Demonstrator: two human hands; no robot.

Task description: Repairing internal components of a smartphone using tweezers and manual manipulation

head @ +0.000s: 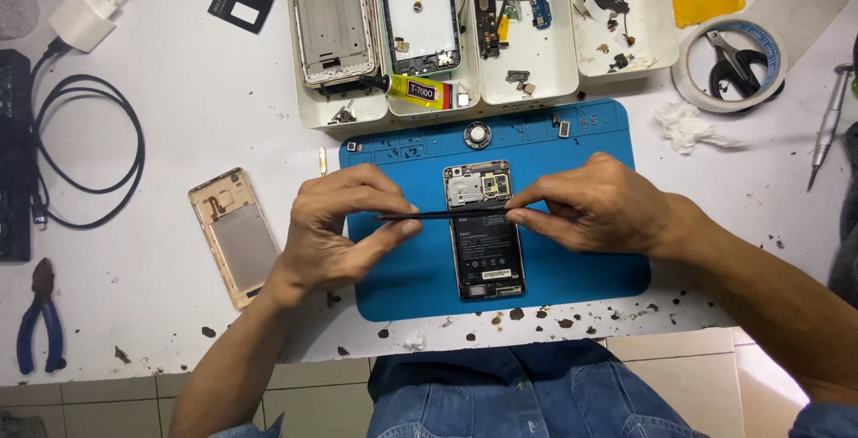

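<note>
Your left hand (335, 232) is pinching one end of a thin black strip (442, 215) and your right hand (594, 206) has the other end, both closed on it, so it's stretched flat across the opened phone (483, 250). The phone lies back-off on the blue mat (572, 264), battery showing. Looks like a flex cable or adhesive strip, hard to tell. A gold back cover (234, 234) sits on the surface just left of the mat.

The single head-worn camera looked almost straight down from close above the white worktable (179, 134). Its view centred on the blue mat (402, 286), with the person's lap along the bottom edge.
</note>
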